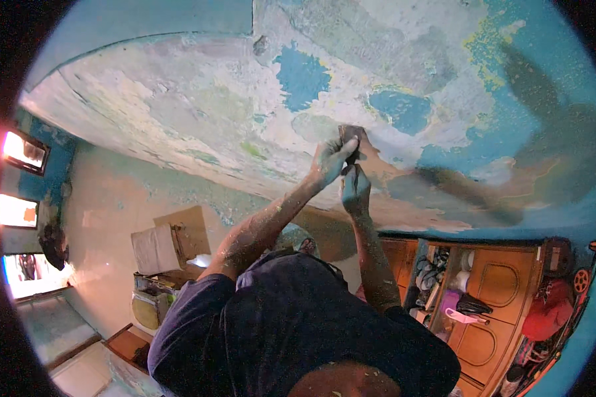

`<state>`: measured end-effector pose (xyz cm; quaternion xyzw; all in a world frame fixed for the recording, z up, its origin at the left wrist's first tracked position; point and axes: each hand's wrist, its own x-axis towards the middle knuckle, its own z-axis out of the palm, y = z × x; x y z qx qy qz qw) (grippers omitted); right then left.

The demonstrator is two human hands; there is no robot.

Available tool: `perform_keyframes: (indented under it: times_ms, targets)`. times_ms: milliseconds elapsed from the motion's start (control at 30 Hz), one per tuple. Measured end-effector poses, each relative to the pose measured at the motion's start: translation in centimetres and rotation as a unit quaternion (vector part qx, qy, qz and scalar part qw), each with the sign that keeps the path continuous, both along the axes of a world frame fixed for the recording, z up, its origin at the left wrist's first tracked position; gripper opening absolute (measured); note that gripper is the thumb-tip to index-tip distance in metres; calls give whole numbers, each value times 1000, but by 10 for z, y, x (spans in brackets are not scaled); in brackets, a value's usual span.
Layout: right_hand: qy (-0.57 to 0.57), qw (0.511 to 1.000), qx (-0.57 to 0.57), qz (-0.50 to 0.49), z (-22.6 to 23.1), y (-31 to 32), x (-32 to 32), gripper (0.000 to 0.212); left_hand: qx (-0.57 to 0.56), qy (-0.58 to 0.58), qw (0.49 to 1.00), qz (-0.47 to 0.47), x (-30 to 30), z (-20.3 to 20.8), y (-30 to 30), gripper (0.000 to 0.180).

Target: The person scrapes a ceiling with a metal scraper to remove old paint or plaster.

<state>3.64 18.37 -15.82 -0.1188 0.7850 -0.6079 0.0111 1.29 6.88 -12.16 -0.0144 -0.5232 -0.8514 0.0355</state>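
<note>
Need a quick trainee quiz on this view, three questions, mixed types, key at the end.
1. What is the left hand holding?
2. Multiple choice: the jagged patch on the wall, up and left of the hands, is
a) red
b) blue
c) black
3. True or false: the wooden cabinet with oval door panels is on the person's right.

Key:
1. A dark flat piece; its exact kind cannot be told.
2. b
3. True

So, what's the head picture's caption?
Left fingers hold a dark piece, right fingers below, by patchy blue and white paint.
</note>
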Motion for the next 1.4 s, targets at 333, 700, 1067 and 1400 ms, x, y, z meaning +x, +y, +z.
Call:
perform_keyframes:
  times_ms: [333,700,1067,1400]
  targets:
    - [208,972,79,-74,66,-37,-2,26,-103,-8,993,63,-7,46,-22,27]
    - [148,988,26,-41,64,-38,0,30,-118,-4,989,87,5,63,-21,29]
    - [186,973,100,-89,38,-43,-6,34,-134,18,988,77,-8,45,-24,30]
    - [159,979,119,-52,68,9,8,25,-5,-35,999,1,-3,26,-5,33]
